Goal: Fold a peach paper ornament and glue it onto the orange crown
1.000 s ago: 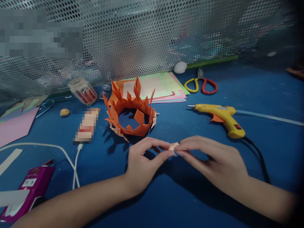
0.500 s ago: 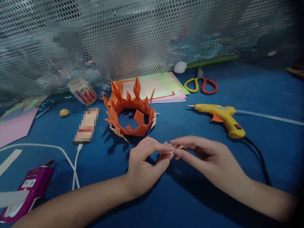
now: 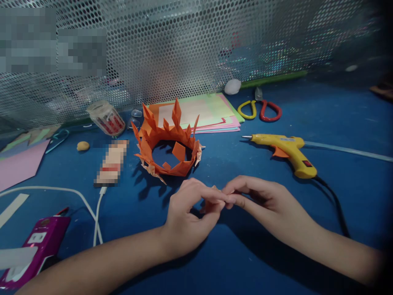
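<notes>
My left hand [image 3: 190, 215] and my right hand [image 3: 264, 200] meet fingertip to fingertip over the blue table [image 3: 233, 262]. Between them they pinch a small folded piece of pale orange paper [image 3: 213, 189], mostly hidden by the fingers. Just beyond the hands stands an orange folded-paper crown [image 3: 167, 143] with spiky points, ring-shaped and open in the middle.
A yellow glue gun [image 3: 285, 150] with a black cord lies to the right, red-and-yellow scissors [image 3: 260, 110] behind it. Coloured paper sheets [image 3: 205, 112] lie at the back, a small jar [image 3: 106, 117] to their left. A purple device [image 3: 33, 246] and white cable [image 3: 92, 213] sit front left. Perforated metal screen [image 3: 184, 45] closes the back.
The small paper piece lay flat and visible between my fingertips a second ago; now the fingers have closed over it and it is folded smaller, nearly hidden.
</notes>
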`<state>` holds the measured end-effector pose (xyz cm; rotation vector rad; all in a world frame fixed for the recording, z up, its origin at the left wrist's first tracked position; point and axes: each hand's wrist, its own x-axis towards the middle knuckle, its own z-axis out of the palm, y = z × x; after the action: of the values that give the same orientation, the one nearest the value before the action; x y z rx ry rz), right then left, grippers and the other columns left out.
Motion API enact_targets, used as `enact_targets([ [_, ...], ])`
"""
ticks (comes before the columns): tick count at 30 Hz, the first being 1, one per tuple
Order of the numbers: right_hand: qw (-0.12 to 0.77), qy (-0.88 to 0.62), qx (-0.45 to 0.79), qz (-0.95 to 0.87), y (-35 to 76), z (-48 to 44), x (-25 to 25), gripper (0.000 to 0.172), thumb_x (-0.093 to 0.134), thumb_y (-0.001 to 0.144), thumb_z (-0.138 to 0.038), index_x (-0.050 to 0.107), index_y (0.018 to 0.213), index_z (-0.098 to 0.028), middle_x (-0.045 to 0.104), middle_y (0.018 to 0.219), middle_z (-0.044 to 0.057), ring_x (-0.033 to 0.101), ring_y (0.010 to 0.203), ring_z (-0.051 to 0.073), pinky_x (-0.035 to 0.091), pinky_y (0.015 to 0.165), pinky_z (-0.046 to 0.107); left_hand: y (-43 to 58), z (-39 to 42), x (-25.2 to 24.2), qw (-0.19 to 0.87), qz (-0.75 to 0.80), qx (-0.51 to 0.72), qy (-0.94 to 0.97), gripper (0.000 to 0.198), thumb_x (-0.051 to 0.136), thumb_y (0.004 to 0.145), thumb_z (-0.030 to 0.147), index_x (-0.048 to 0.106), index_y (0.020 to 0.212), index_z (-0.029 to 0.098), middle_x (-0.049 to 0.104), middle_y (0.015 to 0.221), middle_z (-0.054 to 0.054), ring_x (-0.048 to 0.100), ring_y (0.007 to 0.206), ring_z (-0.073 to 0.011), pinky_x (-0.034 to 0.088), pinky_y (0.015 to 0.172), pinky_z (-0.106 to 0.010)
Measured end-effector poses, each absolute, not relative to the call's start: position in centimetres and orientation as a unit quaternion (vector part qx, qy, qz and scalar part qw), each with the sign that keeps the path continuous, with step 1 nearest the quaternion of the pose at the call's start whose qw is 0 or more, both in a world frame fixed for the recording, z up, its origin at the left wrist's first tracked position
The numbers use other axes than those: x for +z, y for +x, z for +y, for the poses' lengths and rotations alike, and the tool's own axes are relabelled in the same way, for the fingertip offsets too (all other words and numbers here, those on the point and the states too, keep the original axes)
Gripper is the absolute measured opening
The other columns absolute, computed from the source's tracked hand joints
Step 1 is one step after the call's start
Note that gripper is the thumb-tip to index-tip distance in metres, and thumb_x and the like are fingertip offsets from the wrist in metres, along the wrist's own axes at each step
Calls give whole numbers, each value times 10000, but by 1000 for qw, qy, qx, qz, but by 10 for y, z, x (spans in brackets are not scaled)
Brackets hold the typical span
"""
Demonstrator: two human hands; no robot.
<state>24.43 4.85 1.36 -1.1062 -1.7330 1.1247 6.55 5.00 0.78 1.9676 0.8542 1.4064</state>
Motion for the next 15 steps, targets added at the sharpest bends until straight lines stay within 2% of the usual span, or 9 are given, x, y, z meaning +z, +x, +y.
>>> enact_targets([
  [6,385,-429,405,-710,245,52,15,122,605,857,-252,671,760,-218,681,699,-5,630,638,108,498,610,193,66,48,6,310,327,528,720,175,653,746,22,611,795,185,643,697,6,555,601,-93,477,572,-215],
  [10,381,-427,370,-732,243,50,15,166,541,879,-188,632,742,-209,651,690,-3,610,612,99,486,588,192,66,47,5,341,345,514,707,167,672,730,51,601,800,185,646,719,-7,583,656,-117,483,536,-194],
  [13,377,-421,364,-740,244,48,15,182,518,891,-186,621,741,-204,641,681,2,602,590,98,481,558,192,66,48,6,337,369,497,709,188,703,712,102,609,852,185,656,791,-19,614,740,-142,526,670,-255],
  [15,377,-413,373,-740,245,48,15,184,532,889,-198,636,737,-207,656,683,4,617,604,102,492,572,195,64,48,7,355,381,471,712,276,730,702,148,618,951,184,674,925,-48,639,860,-174,531,790,-303],
])
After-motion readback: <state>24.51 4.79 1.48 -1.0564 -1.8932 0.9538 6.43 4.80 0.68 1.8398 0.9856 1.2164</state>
